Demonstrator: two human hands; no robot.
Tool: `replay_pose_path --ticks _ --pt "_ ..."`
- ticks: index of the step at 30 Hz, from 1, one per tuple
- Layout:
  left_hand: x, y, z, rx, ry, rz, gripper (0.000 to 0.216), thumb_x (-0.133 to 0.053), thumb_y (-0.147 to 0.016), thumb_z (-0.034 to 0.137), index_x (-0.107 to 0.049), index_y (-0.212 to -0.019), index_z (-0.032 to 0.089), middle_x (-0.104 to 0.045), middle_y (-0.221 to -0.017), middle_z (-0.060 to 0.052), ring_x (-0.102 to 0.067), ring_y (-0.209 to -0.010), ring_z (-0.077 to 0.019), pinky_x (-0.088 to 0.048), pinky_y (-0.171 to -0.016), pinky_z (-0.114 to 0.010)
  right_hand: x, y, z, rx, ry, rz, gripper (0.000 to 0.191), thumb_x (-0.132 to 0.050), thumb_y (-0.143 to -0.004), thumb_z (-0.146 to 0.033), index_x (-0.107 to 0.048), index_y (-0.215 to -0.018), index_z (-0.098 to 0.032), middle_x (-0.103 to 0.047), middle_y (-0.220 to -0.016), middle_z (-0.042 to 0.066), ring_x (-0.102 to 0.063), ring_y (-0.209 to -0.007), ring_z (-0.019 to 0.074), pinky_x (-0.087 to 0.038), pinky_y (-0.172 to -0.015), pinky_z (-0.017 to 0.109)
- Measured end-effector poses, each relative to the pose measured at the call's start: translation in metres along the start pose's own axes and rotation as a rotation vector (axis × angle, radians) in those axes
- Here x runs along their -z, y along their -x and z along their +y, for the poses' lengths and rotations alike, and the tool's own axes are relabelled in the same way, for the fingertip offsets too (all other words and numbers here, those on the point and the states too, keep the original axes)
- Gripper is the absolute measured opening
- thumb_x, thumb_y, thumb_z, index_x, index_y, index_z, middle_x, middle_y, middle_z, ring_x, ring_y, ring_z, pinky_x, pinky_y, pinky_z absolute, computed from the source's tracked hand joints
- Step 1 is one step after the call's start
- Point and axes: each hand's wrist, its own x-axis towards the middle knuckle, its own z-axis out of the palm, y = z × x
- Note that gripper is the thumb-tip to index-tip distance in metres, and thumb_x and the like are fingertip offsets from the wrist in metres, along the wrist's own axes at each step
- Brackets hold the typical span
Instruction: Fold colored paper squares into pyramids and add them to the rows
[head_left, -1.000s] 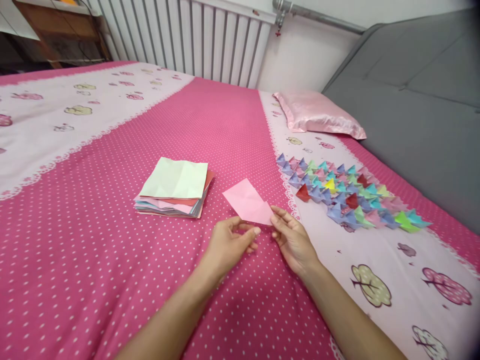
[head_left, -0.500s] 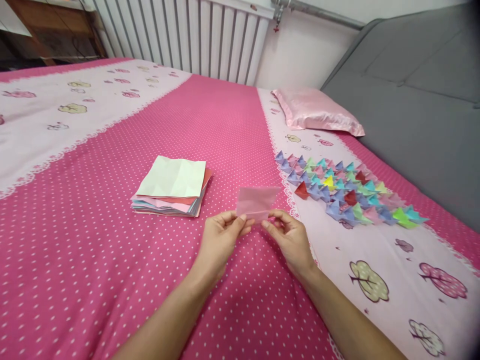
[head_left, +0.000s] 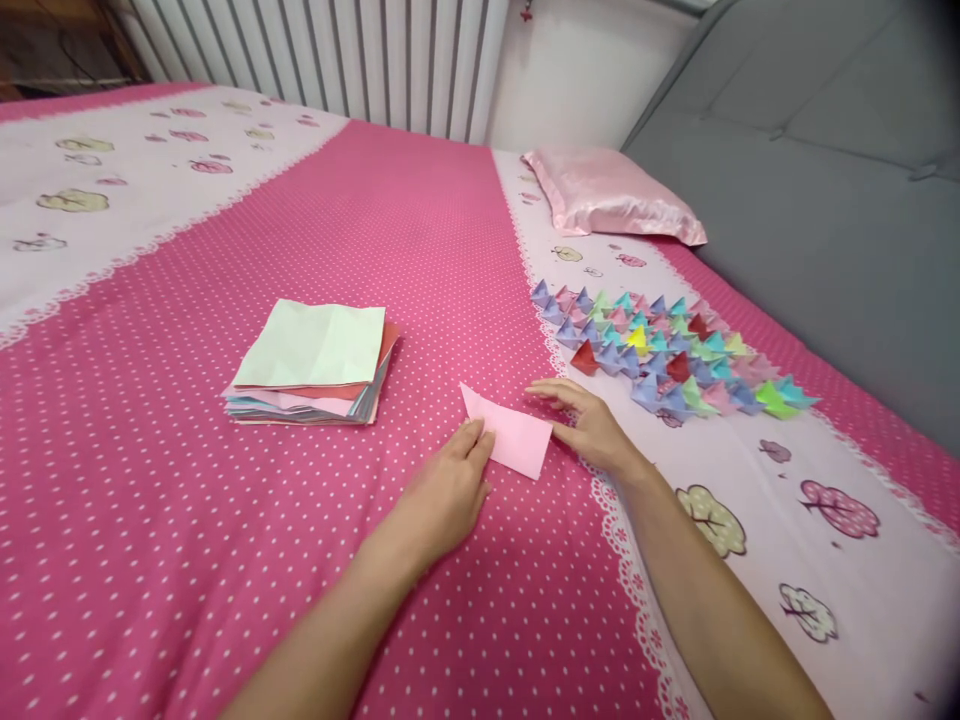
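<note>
Pink folded paper (head_left: 521, 440), partly under left hand (head_left: 448, 490), beside right hand (head_left: 592, 428)

Your folded paper (head_left: 517, 440) is plain pale pink. The stack of sheets (head_left: 311, 345) shows you pale mint green on top, with orange-red, pink, light blue and grey edges beneath. Your paper boats (head_left: 679, 367) mix lavender blue, turquoise, pink, pale green, dark red, bright yellow and lime. Under them you have a bedspread (head_left: 525, 600) in deep pink with white polka dots, its whitish bands (head_left: 885, 620) lace-edged and printed with pink and cream trees (head_left: 840, 508). Your pillow (head_left: 615, 195) is shiny light pink, the headboard (head_left: 810, 210) grey.
</note>
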Motion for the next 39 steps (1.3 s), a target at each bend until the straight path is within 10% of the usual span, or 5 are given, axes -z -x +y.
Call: replay_pose_path --ticks 16,31,39 --pt "0.016 -0.004 -0.020 -0.176 -0.157 0.060 0.033 -0.037 -0.088 0.015 -0.062 -0.109 0.015 -0.061 -0.116 -0.011 -0.055 -0.107 -0.0205 -0.041 -0.096 -0.035 -0.001 0.012 -0.036 0.144 0.320 -0.412 0.058 -0.052 -0.056 -0.002 -0.061 -0.109 -0.024 -0.056 -0.108 0.006 -0.048 -0.104 0.0227 -0.039 -0.091 0.040" --pt "0.014 -0.003 -0.019 -0.200 -0.174 0.044 0.032 -0.039 -0.086 0.014 -0.066 -0.104 0.019 -0.062 -0.101 -0.010 -0.054 -0.098 -0.0219 -0.044 -0.087 -0.036 -0.021 0.004 -0.018 -0.073 0.273 -0.106 0.026 -0.050 -0.084 -0.033 -0.063 -0.067 -0.019 -0.060 -0.068 0.002 -0.054 -0.066 0.0163 -0.041 -0.065 0.029" --pt "0.017 -0.004 -0.012 -0.129 -0.170 0.034 0.026 -0.041 -0.086 0.018 -0.066 -0.091 0.013 -0.064 -0.101 -0.012 -0.056 -0.098 -0.0224 -0.042 -0.091 -0.037 -0.036 0.007 -0.018 -0.253 0.252 0.063 0.023 -0.058 -0.075 -0.029 -0.061 -0.096 -0.019 -0.065 -0.082 0.003 -0.059 -0.075 0.0184 -0.044 -0.070 0.031"
